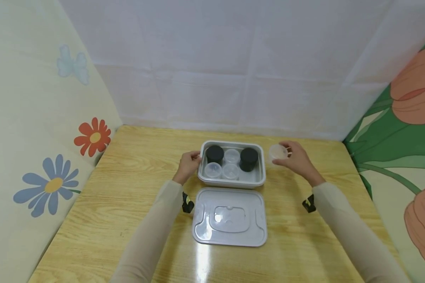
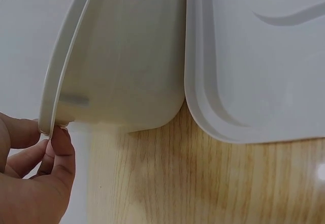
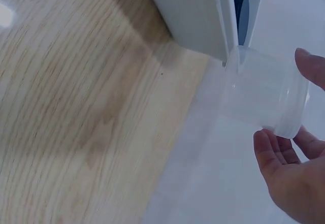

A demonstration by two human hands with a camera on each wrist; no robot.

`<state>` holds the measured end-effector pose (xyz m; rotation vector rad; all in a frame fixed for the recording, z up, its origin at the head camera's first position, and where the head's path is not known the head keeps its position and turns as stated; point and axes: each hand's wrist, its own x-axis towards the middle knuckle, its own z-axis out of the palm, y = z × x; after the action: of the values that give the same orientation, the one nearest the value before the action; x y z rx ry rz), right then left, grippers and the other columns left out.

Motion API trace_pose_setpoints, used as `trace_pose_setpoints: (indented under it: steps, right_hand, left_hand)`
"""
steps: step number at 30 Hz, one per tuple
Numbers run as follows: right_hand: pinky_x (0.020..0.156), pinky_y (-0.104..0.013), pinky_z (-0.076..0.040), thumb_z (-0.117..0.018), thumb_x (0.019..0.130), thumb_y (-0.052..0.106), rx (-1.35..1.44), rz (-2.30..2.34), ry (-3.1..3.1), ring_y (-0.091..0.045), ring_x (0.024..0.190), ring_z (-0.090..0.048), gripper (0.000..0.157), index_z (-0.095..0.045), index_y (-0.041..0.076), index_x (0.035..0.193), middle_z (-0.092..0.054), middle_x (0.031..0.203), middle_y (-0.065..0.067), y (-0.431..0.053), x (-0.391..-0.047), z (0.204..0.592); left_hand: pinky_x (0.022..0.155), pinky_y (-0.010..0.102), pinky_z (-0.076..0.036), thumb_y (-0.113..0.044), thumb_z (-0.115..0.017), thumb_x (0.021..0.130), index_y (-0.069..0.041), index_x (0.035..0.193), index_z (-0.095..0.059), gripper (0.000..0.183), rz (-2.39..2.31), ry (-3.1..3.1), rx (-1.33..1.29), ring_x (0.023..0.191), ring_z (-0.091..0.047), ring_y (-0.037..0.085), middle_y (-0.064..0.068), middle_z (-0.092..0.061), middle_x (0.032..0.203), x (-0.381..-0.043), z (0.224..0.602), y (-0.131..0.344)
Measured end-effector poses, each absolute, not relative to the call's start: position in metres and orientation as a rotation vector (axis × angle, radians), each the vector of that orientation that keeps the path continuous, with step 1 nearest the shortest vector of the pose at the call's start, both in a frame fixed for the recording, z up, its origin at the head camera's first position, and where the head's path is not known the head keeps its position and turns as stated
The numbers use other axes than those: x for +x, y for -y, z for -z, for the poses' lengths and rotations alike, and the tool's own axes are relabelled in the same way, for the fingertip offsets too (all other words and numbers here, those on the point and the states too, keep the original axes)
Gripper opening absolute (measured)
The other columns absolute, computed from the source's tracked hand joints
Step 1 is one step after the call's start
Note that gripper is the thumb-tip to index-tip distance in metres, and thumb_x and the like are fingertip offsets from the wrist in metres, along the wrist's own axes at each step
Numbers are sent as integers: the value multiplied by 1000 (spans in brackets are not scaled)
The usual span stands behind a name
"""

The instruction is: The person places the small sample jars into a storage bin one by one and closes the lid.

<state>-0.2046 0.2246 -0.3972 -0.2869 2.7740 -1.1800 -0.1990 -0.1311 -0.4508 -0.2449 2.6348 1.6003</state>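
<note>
A white rectangular container (image 1: 261, 183) stands on the table with black lidded jars (image 1: 215, 153) and several clear plastic cups (image 1: 230, 171) inside. My left hand (image 1: 188, 166) pinches the container's left rim between thumb and fingers, as the left wrist view also shows. To the right of the container, my right hand (image 1: 299, 160) holds a clear round plastic jar (image 3: 266, 89) by its lid end, thumb on one side and fingers on the other. In the head view this jar is level with the container's right rim and apart from it.
The container's pale lid (image 1: 230, 228) lies flat on the wooden table (image 1: 134, 224), just in front of the container. A white cloth (image 1: 212, 78) hangs behind the table, and flower-printed cloths (image 1: 53, 184) flank both sides.
</note>
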Motion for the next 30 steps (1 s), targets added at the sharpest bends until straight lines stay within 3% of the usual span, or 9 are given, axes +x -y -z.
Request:
trace_pose_setpoints:
  steps: [30]
  right_hand:
    - [94, -50, -45, -79, 73, 4, -440, 1383, -2656, -37, 110, -49, 64, -50, -5, 129, -47, 125, -25, -172, -195, 408]
  left_hand:
    - [70, 21, -44, -2, -55, 90, 6, 122, -61, 33, -1623, -2643, -229, 89, -57, 24, 22, -64, 102, -199, 454, 131]
